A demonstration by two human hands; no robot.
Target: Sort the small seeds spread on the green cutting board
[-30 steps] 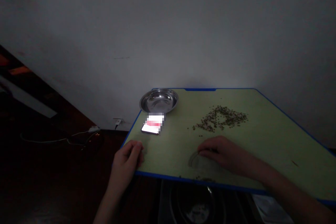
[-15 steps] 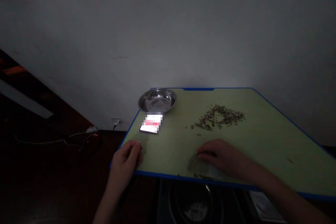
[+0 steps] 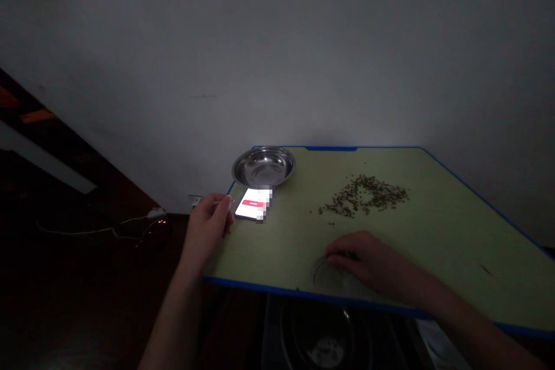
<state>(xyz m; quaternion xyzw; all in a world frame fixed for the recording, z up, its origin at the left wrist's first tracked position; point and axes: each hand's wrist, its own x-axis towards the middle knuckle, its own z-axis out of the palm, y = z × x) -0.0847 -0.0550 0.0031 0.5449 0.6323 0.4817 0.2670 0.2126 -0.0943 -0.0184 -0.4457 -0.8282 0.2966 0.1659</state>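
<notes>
My left hand (image 3: 210, 218) is raised over the table's left edge, beside a lit phone (image 3: 251, 204). Its thumb and fingers are pressed together; what they hold, if anything, I cannot make out. Near the front edge, my right hand (image 3: 359, 257) pinches the rim of a clear, round-edged container (image 3: 323, 273), which is faint against the green tabletop (image 3: 277, 248). Beyond that hand, small dark grains (image 3: 375, 195) lie scattered in a loose patch. A shiny steel bowl (image 3: 264, 169) stands behind the phone at the far left corner.
Below the front edge is a dark round pan (image 3: 323, 324) with a pale reflection in it. The table has a blue rim (image 3: 277, 289) and stands against a grey wall (image 3: 303, 58). White cables (image 3: 99, 231) run along the dark floor at left.
My left hand has risen and moved away from the front edge, toward the phone. Dark grains near the clear container at the table edge no longer show. My right hand has barely moved.
</notes>
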